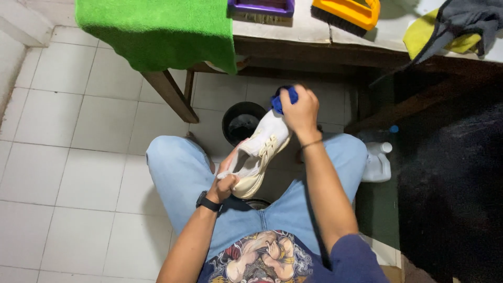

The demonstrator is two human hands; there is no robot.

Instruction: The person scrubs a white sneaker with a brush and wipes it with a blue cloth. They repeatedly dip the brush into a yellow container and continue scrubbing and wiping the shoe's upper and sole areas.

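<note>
The left hand (225,181) grips the heel end of a cream-white sneaker (260,152), its fingers curled tight around the collar, thumb on the outside. The shoe is held tilted in the air above the person's lap, between the knees, toe pointing up and away. The right hand (299,111) is closed around a blue cloth (282,99), fingers pressed together over it, and the cloth touches the toe of the sneaker.

Below the shoe on the tiled floor stands a black bucket (242,121). To the right of the right knee sits a white plastic jug (377,163) with a white cap; any label on it is too small to tell. On the surface (314,32) above lie a green towel (157,31) hanging over the edge, a purple brush (261,8), an orange scrubbing brush (347,13), and a yellow cloth (425,32) under a grey one (471,18).
</note>
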